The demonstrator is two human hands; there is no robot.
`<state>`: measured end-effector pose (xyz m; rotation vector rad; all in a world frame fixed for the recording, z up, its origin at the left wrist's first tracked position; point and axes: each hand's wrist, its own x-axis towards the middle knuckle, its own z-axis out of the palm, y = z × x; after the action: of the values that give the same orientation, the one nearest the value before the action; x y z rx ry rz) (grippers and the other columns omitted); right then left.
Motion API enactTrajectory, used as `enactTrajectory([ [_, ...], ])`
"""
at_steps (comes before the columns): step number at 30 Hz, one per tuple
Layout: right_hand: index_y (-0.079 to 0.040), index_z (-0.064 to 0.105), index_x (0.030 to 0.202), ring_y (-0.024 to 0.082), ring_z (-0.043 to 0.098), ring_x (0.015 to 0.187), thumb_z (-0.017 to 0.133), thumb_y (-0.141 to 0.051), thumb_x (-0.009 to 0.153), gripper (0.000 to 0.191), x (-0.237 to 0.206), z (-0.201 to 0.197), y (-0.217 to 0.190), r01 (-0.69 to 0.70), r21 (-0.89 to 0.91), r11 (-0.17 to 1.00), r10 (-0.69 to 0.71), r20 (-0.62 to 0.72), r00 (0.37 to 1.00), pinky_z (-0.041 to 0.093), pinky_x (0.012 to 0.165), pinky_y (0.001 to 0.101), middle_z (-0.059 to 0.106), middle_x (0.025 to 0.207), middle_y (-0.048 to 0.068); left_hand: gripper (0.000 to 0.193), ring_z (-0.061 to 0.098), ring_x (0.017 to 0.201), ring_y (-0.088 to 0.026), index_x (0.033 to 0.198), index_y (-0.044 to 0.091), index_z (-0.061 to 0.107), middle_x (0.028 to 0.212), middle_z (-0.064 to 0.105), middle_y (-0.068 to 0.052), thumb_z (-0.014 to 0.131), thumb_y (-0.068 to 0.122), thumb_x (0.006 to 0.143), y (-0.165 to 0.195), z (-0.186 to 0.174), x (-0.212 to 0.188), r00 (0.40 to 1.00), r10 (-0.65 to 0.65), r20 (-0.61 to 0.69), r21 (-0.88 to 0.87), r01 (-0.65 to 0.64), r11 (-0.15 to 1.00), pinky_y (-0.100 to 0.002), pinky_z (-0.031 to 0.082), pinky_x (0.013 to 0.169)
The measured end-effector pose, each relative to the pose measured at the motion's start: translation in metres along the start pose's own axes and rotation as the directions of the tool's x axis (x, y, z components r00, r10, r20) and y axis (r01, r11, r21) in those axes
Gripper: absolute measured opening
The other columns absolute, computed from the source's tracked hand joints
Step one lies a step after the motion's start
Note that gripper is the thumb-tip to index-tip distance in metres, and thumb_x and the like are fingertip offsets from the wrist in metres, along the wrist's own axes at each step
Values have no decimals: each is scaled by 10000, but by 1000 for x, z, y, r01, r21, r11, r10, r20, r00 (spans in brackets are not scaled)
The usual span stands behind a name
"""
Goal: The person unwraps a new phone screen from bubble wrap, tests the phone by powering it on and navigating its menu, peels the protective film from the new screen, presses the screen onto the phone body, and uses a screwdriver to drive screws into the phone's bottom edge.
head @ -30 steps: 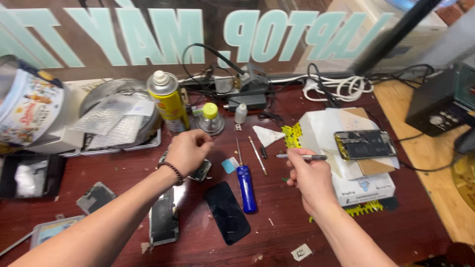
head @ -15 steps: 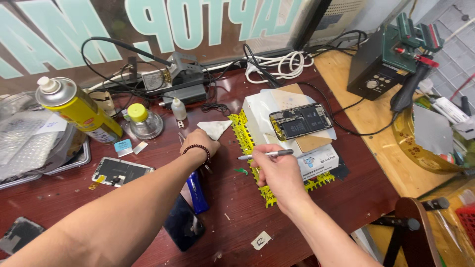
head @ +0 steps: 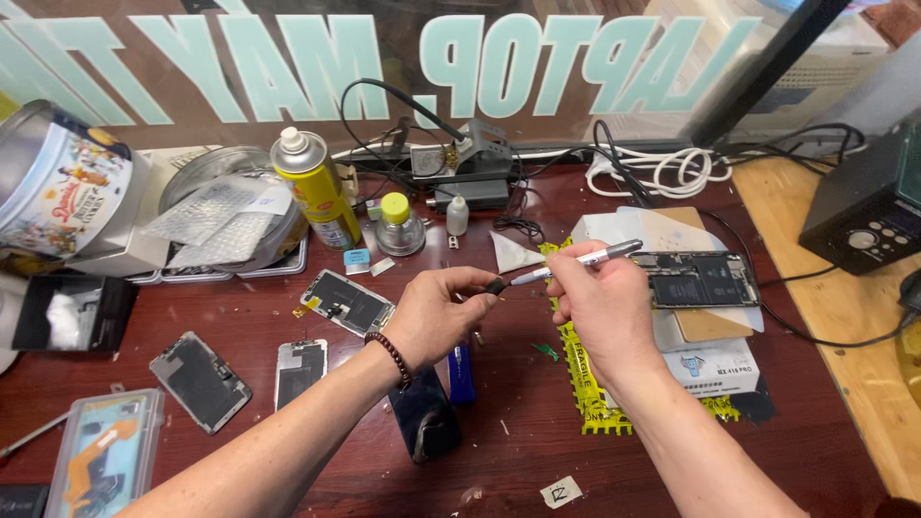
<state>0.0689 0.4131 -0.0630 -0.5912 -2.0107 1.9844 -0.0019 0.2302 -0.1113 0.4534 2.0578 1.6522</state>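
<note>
Both hands meet above the middle of the dark red counter (head: 537,451). The right hand (head: 604,307) holds a slim silver screwdriver (head: 576,261) like a pen, its fingers pressed around the shaft, the tool slanting down to the left. The left hand (head: 436,312), with a dark bead bracelet (head: 389,357) at the wrist, pinches the screwdriver's dark tip between thumb and forefinger; whether a small bit is held there is hard to tell.

Under the hands lie a blue lighter (head: 461,369) and a dark phone screen (head: 425,414), flat on the counter. Just right of the right hand, an opened phone (head: 698,279) with its insides showing rests on a stack of white boxes (head: 715,364), edged by yellow tape (head: 580,384). To the left lie three phone back frames (head: 347,300), (head: 300,369), (head: 200,381), well apart from one another, and a clear case with an orange picture (head: 104,460) near the corner.

Along the back stand a yellow spray can (head: 317,192), a small glass bottle with a yellow cap (head: 398,225), a small white dropper bottle (head: 458,215), a soldering holder (head: 460,158) and a coil of white cable (head: 662,173). A round printed tin (head: 62,187) sits at far left, and a black box with a dial (head: 863,206) at far right.
</note>
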Motion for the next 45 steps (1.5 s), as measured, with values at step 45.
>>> enactTrajectory([
  [45,-97,741,1000,88,587,638,680,-281,954,199,-18,127,82,-439,-516,736,561,102,821,540,579,266,665,790,-4,383,720,831,-320,855,24,791,909,768,-196,886,388,784,-195,-320,-61,673,-438,-595,370,714,595,-424,575,782],
])
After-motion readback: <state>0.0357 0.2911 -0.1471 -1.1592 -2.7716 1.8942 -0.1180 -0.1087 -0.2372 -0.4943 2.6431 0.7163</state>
